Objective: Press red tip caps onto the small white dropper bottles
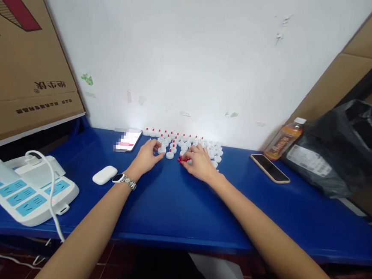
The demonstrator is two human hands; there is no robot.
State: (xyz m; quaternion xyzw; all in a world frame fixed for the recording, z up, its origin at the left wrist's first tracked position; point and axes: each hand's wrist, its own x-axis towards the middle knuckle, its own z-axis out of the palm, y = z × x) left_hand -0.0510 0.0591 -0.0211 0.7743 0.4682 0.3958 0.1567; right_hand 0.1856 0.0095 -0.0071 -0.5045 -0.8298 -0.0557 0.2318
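My left hand [148,156] has its thumb and fingers curled around a round white cap [162,149] at the left side of a group of white caps. My right hand [200,162] bends over a small pile of red tips [183,159], its thumb and fingertips down among them. Whether one tip is pinched there is too small to make out. Along the wall runs a row of white caps with red tips [171,134] standing on them. A shorter line of tipped caps [169,154] comes toward me between my hands. Plain white caps [216,151] lie beyond my right hand, partly hidden by it.
On the left are a white power strip [36,192] with a cable, a white earbud case [105,175] and a lit phone [129,140]. To the right lie another phone [270,168], a drink bottle [284,138] and a black plastic bag [343,147]. A cardboard box [28,58] stands at the left.
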